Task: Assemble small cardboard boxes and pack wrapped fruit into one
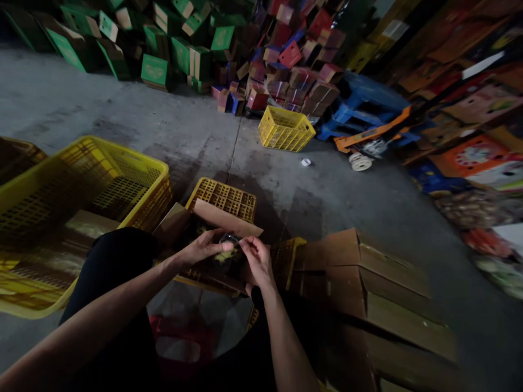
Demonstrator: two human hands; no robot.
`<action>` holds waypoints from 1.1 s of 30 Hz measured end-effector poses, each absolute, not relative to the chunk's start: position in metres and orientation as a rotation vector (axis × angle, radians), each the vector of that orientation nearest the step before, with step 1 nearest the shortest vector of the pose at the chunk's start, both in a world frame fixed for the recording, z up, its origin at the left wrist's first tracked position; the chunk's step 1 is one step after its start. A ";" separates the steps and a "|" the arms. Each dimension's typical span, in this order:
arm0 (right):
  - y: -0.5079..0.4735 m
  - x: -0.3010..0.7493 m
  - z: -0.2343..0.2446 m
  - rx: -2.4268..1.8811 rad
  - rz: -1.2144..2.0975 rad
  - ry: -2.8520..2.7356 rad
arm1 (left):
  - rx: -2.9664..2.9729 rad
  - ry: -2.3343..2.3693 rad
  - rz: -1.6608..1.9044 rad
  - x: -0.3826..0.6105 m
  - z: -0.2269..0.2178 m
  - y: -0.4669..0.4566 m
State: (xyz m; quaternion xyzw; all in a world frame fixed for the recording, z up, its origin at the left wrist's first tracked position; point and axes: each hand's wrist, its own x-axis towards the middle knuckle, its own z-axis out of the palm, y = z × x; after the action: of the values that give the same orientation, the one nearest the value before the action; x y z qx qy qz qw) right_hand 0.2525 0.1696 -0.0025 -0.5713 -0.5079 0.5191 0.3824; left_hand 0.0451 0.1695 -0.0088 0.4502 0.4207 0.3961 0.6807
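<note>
Between my two hands is a small piece of shiny plastic wrapping (231,238), dark and glinting; its exact kind is hard to make out. My left hand (206,246) pinches it from the left, thumb stretched along its lower side. On the other side, the fingertips of my right hand (257,256) grip its edge. Both hands are over an open cardboard box (226,218) with raised flaps. Dim yellow-green contents show inside, partly covered by my hands. Beneath the box is an upturned yellow plastic crate (224,195).
A large yellow basket (87,147) stands at my left, with cardboard inside. Stacked cartons (392,305) are close on my right. Farther off are a yellow crate (286,130), a white roll (305,162), an orange pallet jack (373,133), blue pallets (363,98) and piled green boxes (155,71).
</note>
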 end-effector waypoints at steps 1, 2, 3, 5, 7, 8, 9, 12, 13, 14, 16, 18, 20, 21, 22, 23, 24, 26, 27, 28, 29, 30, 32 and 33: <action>0.169 0.251 -0.003 -1.461 1.319 -1.292 | 1.014 0.919 0.855 0.046 -0.009 0.169; 0.169 0.251 -0.004 -1.461 1.313 -1.272 | 1.003 0.893 0.834 0.047 -0.009 0.168; 0.170 0.250 -0.004 -1.456 1.310 -1.236 | 0.971 0.868 0.836 0.048 -0.010 0.167; 0.170 0.250 -0.005 -1.422 1.328 -1.149 | 0.857 0.827 0.901 0.051 -0.014 0.166; 0.169 0.249 -0.004 -1.377 1.396 -1.122 | 0.719 0.828 0.980 0.053 -0.018 0.168; 0.169 0.249 -0.004 -1.364 1.446 -1.135 | 0.654 0.851 1.011 0.053 -0.020 0.169; 0.169 0.249 -0.005 -1.359 1.500 -1.153 | 0.600 0.880 1.037 0.052 -0.022 0.170; 0.167 0.247 -0.008 -1.357 1.623 -1.154 | 0.525 0.934 1.094 0.050 -0.025 0.174; 0.167 0.247 -0.010 -1.355 1.634 -1.139 | 0.517 0.931 1.105 0.049 -0.025 0.174; 0.167 0.247 -0.011 -1.355 1.630 -1.132 | 0.512 0.921 1.105 0.049 -0.025 0.175; 0.168 0.249 -0.013 -1.374 1.582 -1.158 | 0.509 0.901 1.083 0.049 -0.024 0.175; 0.169 0.252 -0.014 -1.416 1.502 -1.206 | 0.513 0.892 1.044 0.049 -0.023 0.174; 0.170 0.254 -0.016 -1.469 1.409 -1.240 | 0.517 0.910 1.016 0.050 -0.023 0.173; 0.170 0.255 -0.016 -1.491 1.363 -1.249 | 0.519 0.930 1.014 0.050 -0.022 0.173; 0.171 0.256 -0.017 -1.510 1.319 -1.258 | 0.527 0.954 1.012 0.050 -0.022 0.172; 0.171 0.256 -0.018 -1.527 1.275 -1.264 | 0.539 0.980 1.013 0.051 -0.022 0.172; 0.171 0.255 -0.020 -1.541 1.235 -1.268 | 0.558 1.005 1.017 0.051 -0.022 0.171; 0.172 0.255 -0.022 -1.562 1.179 -1.263 | 0.625 1.040 1.027 0.052 -0.021 0.170; 0.172 0.255 -0.023 -1.569 1.169 -1.252 | 0.666 1.054 1.035 0.052 -0.020 0.170; 0.172 0.255 -0.024 -1.576 1.168 -1.234 | 0.703 1.065 1.048 0.052 -0.019 0.169; 0.172 0.254 -0.024 -1.584 1.177 -1.210 | 0.726 1.071 1.062 0.053 -0.019 0.168; 0.172 0.254 -0.024 -1.591 1.198 -1.185 | 0.733 1.073 1.075 0.053 -0.019 0.168; 0.170 0.254 -0.022 -1.579 1.288 -1.120 | 0.691 1.065 1.102 0.053 -0.018 0.168; 0.169 0.254 -0.021 -1.558 1.346 -1.091 | 0.658 1.058 1.116 0.053 -0.019 0.168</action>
State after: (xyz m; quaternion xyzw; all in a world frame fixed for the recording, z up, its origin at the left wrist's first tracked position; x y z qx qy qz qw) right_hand 0.2537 0.1694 -0.0207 -0.6144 -0.4304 0.5306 0.3947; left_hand 0.0528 0.1685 -0.0188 0.2918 0.4696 0.4952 0.6702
